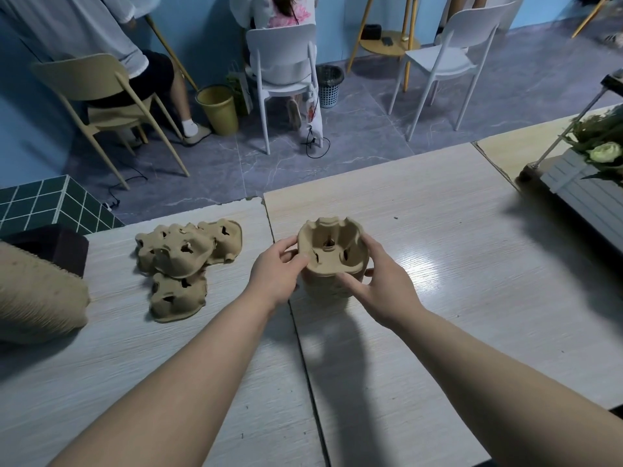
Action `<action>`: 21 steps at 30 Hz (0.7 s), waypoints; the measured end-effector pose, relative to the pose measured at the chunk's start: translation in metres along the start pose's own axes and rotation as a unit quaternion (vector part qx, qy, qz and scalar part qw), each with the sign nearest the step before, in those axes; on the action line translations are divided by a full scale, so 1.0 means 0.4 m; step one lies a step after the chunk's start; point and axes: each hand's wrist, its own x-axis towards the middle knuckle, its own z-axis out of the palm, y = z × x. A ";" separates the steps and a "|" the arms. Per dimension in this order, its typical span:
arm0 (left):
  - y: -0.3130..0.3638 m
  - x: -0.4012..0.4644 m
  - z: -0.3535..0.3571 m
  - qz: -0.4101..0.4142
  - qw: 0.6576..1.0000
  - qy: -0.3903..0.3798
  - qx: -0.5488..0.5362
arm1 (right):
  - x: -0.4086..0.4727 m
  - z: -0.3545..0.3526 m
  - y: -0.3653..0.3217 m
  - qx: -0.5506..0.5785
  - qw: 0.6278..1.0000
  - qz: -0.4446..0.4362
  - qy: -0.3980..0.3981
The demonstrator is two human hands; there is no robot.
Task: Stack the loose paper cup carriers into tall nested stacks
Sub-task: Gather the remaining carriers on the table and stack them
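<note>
both hands, left [278, 271] and right [377, 284], grip the unmarked top carrier [328, 246] on the nested stack [325, 286].

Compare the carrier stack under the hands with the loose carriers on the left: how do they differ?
The carrier stack stands upright and nested; the loose carriers lie scattered, overlapping in a low heap. The left hand and right hand grip the stack's top; nothing touches the loose carriers. The stack sits just right of the table seam; the heap lies left of it. Both are tan moulded pulp.
</note>
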 end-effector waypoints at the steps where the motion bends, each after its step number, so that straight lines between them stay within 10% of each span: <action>1: -0.001 -0.003 -0.003 0.001 1.000 -0.001 -0.002 | -0.002 0.004 0.002 0.001 1.000 0.007 0.001; 21: -0.161 -0.164 -0.238 -0.002 0.997 0.080 -0.013 | -0.132 0.216 -0.148 0.015 0.998 -0.027 -0.059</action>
